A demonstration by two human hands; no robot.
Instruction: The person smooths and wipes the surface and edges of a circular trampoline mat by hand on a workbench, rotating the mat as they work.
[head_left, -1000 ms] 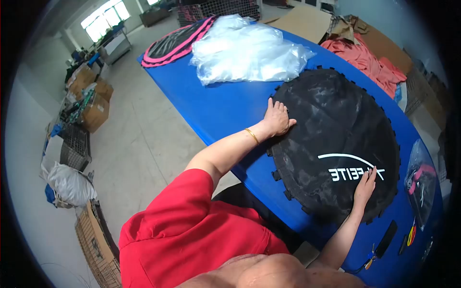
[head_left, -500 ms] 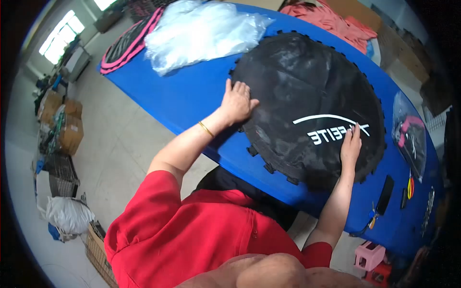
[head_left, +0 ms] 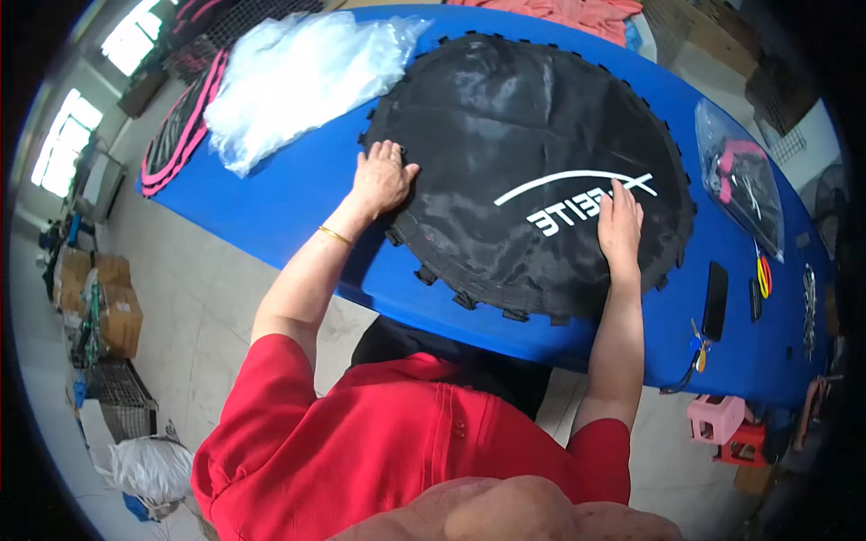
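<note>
Head view looks down over a red-shirted torso at a blue table [head_left: 298,203] that runs from the upper left to the right edge of the frame. A round black trampoline mat [head_left: 505,126], edged with small webbing loops and printed with a white swoosh and white lettering, lies flat on the table and fills the upper middle of the frame. The left hand [head_left: 381,178] rests palm down on the mat's left edge, fingers spread wide and flat, gripping nothing; a gold bangle [head_left: 335,236] sits on that wrist over bare tabletop. The right hand [head_left: 620,224] lies palm down on the mat just right of the lettering, near the lower right rim, fingers straight and close together, also clasping nothing. A heap of clear plastic bags [head_left: 298,72] lies at the upper left, touching the mat's upper left edge, and beyond it a black mat with pink trim [head_left: 180,135] hangs over the table's far left corner. At the right, a clear bag holding pink and black parts [head_left: 741,176] lies just beside the mat. Lower right on the table are a dark phone [head_left: 714,300], a small red and yellow tool [head_left: 763,275], and something small near the front edge that is too small to identify. A pink stool [head_left: 717,417] stands on the floor at the lower right.
</note>
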